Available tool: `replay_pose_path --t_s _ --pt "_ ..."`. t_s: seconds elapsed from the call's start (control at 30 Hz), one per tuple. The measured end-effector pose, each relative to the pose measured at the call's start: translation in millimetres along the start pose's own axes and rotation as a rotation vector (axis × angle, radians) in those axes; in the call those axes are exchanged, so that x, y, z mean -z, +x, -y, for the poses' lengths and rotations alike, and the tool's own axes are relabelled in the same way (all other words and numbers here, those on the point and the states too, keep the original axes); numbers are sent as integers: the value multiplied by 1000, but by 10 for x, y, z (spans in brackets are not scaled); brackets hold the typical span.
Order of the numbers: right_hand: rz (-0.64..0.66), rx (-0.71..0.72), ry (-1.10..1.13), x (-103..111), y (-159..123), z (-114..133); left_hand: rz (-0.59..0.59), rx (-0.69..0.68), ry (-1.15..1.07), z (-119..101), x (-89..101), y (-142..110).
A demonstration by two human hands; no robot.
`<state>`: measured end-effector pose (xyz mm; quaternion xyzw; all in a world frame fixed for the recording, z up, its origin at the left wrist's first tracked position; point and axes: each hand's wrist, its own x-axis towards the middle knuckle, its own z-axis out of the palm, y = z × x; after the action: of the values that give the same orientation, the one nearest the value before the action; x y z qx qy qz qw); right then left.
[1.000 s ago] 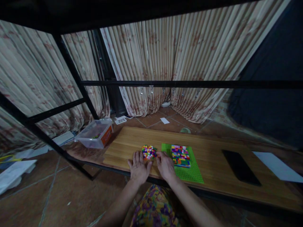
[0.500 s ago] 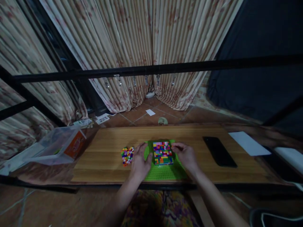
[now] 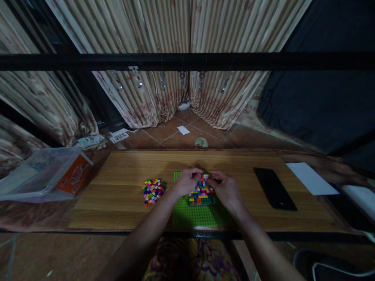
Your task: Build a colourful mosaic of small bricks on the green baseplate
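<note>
Mid-frame, both the left hand (image 3: 187, 181) and right hand (image 3: 225, 189) are curled onto the far edge of the mostly built brick block (image 3: 201, 193) on the green baseplate (image 3: 187, 214), loose brick pile (image 3: 153, 191) left waiting.

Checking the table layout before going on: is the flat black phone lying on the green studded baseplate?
No, the flat black phone lies on the bare wooden tabletop, apart from the green studded baseplate.
</note>
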<state>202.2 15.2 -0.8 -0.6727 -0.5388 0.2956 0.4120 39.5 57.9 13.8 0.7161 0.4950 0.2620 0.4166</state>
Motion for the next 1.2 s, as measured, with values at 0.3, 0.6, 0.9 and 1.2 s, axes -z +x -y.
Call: replay_pose_path --t_s 0.3,0.6,0.9,1.2 --pt "-36 -42 246 -34 -37 -128 44 -1 -86 141 -67 105" --pt "-63 -117 296 -42 -51 -71 62 -15 -89 134 -92 210" --pt "-83 -110 393 -111 -68 -163 137 3 -154 119 -120 217" --pt "-119 -89 411 -180 -30 -233 132 41 -39 7 -92 243"
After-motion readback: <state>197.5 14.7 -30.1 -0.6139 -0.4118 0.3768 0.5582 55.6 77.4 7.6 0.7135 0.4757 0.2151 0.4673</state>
